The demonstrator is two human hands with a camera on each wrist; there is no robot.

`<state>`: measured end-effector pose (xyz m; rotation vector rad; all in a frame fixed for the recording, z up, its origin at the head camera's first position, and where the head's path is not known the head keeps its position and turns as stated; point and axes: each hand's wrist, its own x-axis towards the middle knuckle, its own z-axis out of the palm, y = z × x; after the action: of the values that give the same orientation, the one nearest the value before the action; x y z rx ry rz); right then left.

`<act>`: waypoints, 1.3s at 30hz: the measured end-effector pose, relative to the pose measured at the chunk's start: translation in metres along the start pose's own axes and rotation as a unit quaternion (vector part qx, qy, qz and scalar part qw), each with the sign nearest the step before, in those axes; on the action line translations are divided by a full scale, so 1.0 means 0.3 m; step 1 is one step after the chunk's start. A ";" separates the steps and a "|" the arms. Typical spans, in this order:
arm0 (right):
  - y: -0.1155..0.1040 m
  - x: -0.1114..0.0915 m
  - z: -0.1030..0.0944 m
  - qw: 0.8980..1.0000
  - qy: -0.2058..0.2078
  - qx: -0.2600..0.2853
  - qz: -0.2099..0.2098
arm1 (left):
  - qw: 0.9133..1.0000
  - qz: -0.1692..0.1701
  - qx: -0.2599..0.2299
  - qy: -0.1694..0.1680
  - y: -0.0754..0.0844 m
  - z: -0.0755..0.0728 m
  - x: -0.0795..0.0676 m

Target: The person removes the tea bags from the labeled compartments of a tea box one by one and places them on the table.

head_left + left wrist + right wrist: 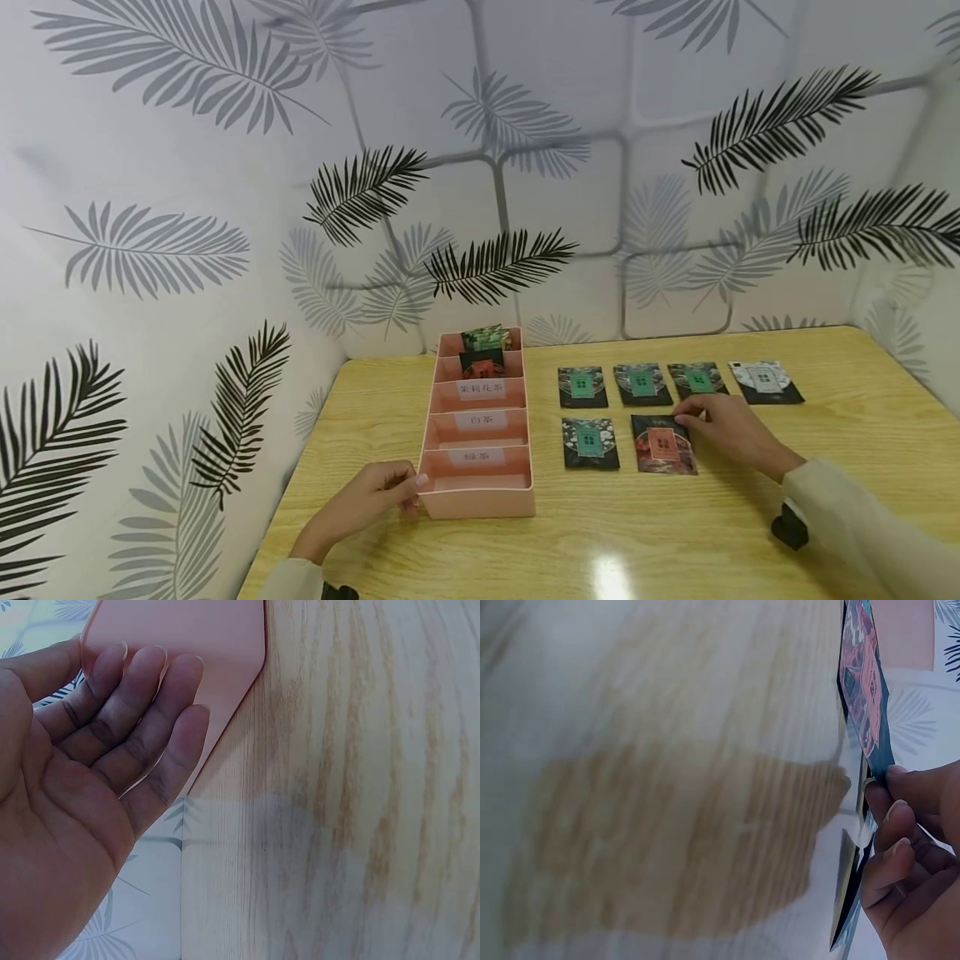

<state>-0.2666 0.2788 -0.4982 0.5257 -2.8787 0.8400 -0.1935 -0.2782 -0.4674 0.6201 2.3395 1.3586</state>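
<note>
My right hand [731, 429] pinches the upper right corner of a red-and-black tea sachet [664, 446], thumb and finger meeting at its edge in the right wrist view. A pink divided box [480, 503] stands left of the sachets. At its front left corner my left hand [371, 504] grips the wall, thumb on the rim and the other fingers loosely curled outside. The box's rear compartments hold green sachets [487, 337] and a black-and-red sachet [482, 365]. Labels in Chinese mark the front three compartments, where no sachets show.
Green-labelled sachets [582, 387], [642, 384], [697, 380] and a white-and-black sachet [765, 381] form the back row. Another green-labelled sachet [589, 443] lies left of the red one. A patterned wall [555, 292] closes off the wooden table [675, 533] behind.
</note>
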 end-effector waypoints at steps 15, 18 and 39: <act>-0.002 0.015 0.003 1.000 -0.018 -0.009 0.011 | 1.000 -0.003 -0.010 -0.002 -0.003 0.000 -0.003; -0.009 0.017 -0.007 1.000 -0.020 -0.006 0.016 | 1.000 -0.002 -0.012 -0.004 -0.002 0.000 -0.003; -0.171 0.153 -0.012 0.998 0.020 0.015 -0.059 | 1.000 0.003 0.003 -0.001 -0.001 -0.001 -0.002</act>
<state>-0.2914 0.2266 -0.4607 0.6666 -2.7724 0.8676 -0.1930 -0.2789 -0.4675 0.6316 2.3426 1.3537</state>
